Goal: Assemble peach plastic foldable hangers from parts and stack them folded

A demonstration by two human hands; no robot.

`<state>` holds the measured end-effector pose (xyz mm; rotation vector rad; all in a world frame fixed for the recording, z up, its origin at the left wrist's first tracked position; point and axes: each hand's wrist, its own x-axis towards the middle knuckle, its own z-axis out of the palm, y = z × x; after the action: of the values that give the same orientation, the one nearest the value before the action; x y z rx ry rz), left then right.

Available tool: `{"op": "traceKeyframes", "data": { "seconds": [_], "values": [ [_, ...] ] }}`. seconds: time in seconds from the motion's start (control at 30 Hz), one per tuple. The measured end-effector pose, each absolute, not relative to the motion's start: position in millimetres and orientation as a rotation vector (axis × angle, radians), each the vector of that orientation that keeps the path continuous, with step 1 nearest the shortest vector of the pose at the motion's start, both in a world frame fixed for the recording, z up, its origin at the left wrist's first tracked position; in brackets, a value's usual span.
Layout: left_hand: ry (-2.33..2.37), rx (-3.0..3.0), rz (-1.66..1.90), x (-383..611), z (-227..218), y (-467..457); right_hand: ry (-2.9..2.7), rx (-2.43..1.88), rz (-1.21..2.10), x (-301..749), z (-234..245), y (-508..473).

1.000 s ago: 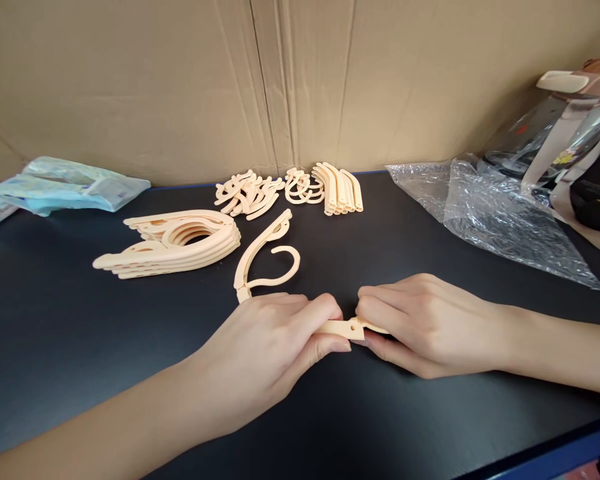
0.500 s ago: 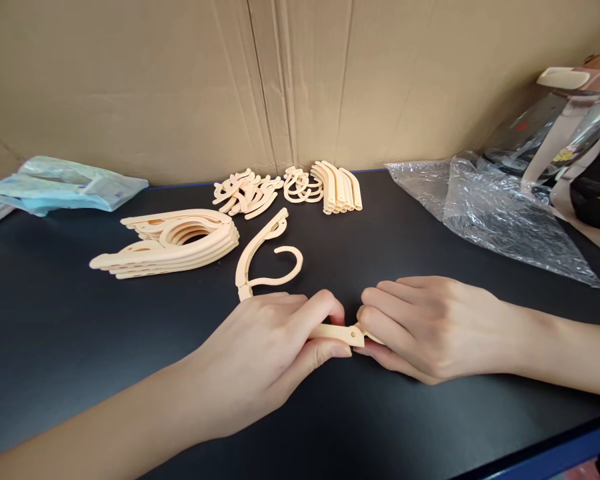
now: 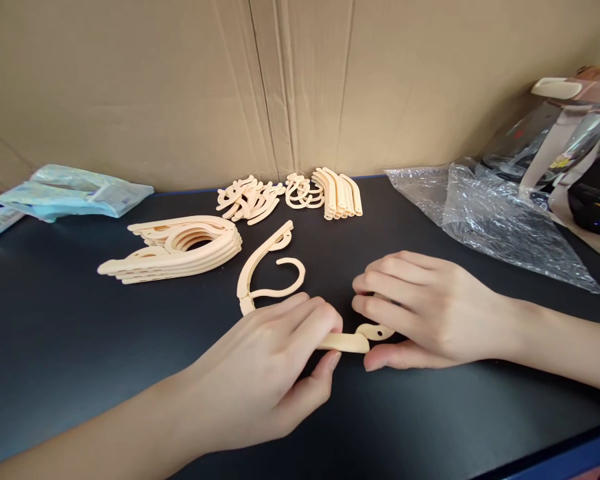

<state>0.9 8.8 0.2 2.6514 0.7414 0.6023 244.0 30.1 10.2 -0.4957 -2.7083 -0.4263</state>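
Two bare hands work at the lower middle of the frame, apart from each other. The left hand (image 3: 273,363) has its fingers closed over one cream, smooth plastic strip (image 3: 349,343), whose blunt end sticks out towards the right; its thumb stands away below. The right hand (image 3: 430,310) curls above one cream, rounded plastic piece with a single visible hole (image 3: 370,331), touching the strip's end; whether the fingers grip it cannot be told.

Just beyond the left hand, at the centre, is one cream plastic hanger half with a curled hook (image 3: 264,261), its lower end hidden by that hand.

On the black surface (image 3: 55,333), left of centre, lies one stack of folded cream hangers (image 3: 180,260), at least four layers deep. Along the upper middle sit a tangled heap of small curved pieces (image 3: 253,201), too overlapped to count, at least two cream hooks (image 3: 305,190) and a row of at least four bent cream arms (image 3: 337,195). One pale blue plastic pouch (image 3: 75,192) lies upper left; clear crinkled plastic wrapping (image 3: 510,223) lies upper right.
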Motion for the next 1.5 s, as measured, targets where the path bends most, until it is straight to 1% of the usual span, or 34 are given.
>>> {"op": "traceKeyframes", "data": {
  "seconds": [0.13, 0.27, 0.5, 0.67, 0.8, 0.9, 0.97, 1.07, 1.17, 1.33, 1.5],
  "values": [
    [0.691, 2.740, 0.576, 1, 3, 8, -2.632, -0.517, -0.519, 249, 13, 33],
    [0.660, 2.842, 0.610, -1, 3, 8, -2.596, -0.616, -0.507, 252, 13, 32],
    [0.674, 2.894, 0.690, -3, -4, 10, -2.680, -0.597, -0.286, 250, 8, 31],
    [0.634, 2.885, 0.655, -1, 0, 9, -2.704, -0.511, -0.124, 246, 6, 31],
    [0.609, 2.807, 0.638, -1, 3, 8, -2.709, -0.428, -0.035, 243, 5, 29],
    [0.592, 2.688, 0.698, -2, 5, 8, -2.728, -0.406, 0.030, 243, 5, 28],
    [0.697, 2.627, 0.797, -3, 6, 10, -2.741, -0.405, 0.086, 243, 6, 27],
    [1.072, 2.506, 0.936, -6, 5, 15, -2.754, -0.395, 0.134, 242, 7, 27],
    [1.297, 2.323, 0.982, -9, 2, 21, -2.759, -0.366, 0.180, 242, 7, 26],
    [1.379, 2.061, 0.978, -10, -5, 27, -2.727, -0.267, 0.236, 242, 6, 24],
    [1.395, 1.876, 0.978, -7, -7, 30, -2.752, -0.263, 0.276, 241, 7, 22]
  ]
}}
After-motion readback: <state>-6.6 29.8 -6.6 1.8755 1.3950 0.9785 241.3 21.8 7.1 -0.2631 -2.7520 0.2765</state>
